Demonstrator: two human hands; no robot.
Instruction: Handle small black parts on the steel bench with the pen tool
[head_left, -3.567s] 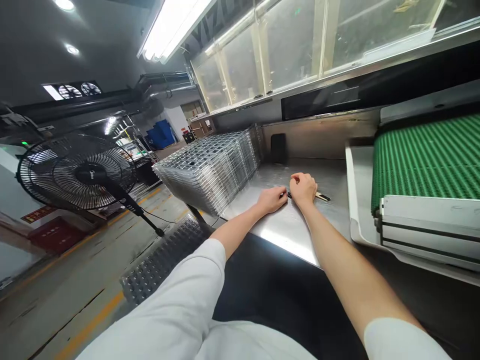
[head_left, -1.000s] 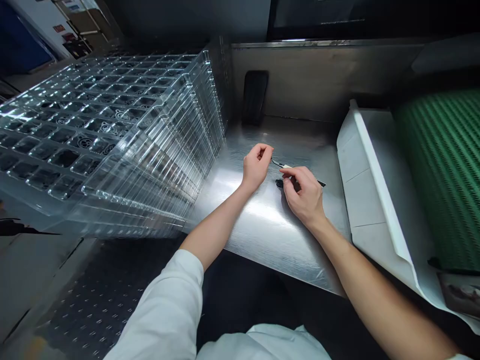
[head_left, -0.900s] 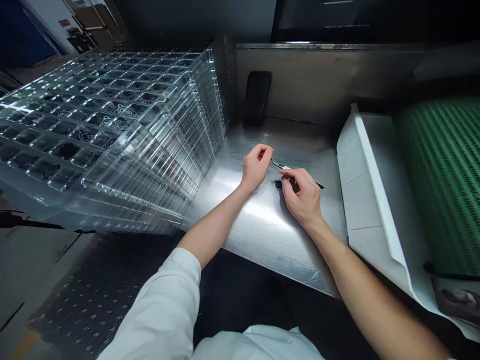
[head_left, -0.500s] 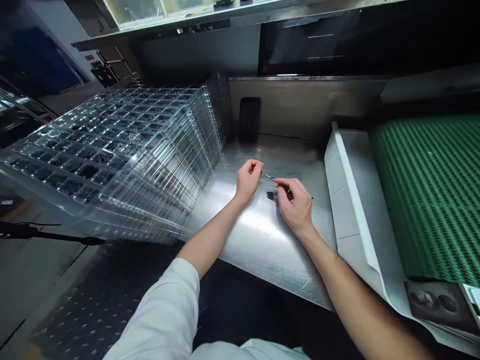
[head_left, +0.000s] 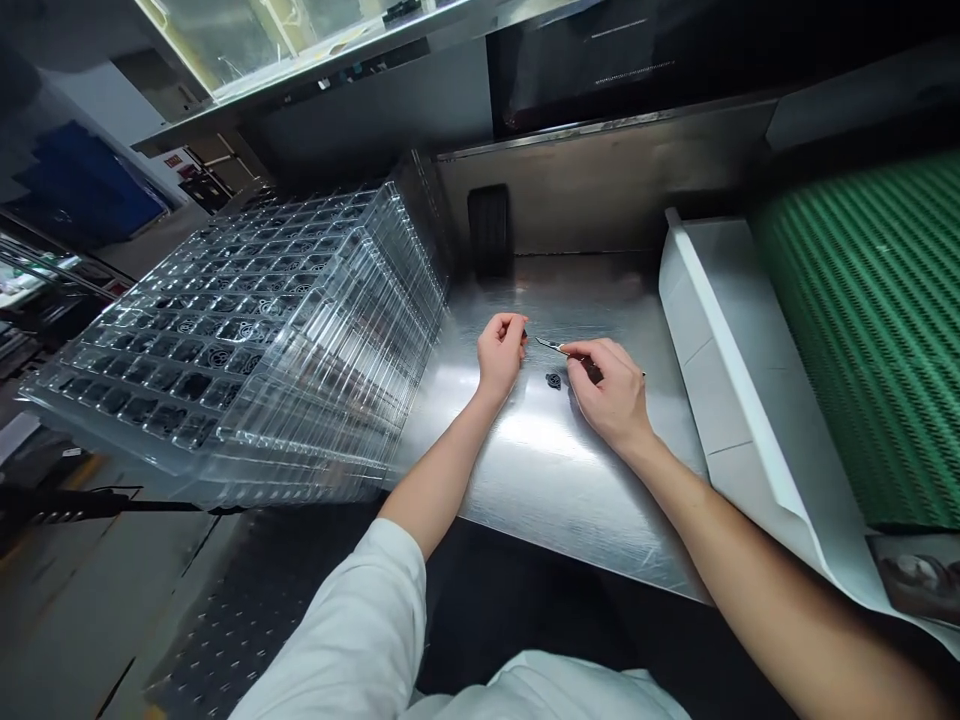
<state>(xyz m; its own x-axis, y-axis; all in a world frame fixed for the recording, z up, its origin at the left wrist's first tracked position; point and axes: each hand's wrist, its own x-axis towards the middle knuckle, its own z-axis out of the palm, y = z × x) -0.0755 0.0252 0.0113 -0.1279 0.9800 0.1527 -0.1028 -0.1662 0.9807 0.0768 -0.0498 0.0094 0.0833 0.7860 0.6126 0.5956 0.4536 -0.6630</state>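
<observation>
My right hand rests on the steel table and pinches a thin pair of tweezers, whose tip points left toward my other hand. My left hand lies a little to the left with its fingers curled in a pinch; whatever is in them is too small to make out. A small black round part lies on the table between the two hands, just below the tweezers' tip.
A tall stack of clear plastic compartment trays fills the table's left side. A white guard and a green ribbed conveyor belt run along the right. A black block stands against the back wall.
The view has swung from the room down to the table. My right hand took up the tweezers, and the small black part now lies uncovered between my hands.
</observation>
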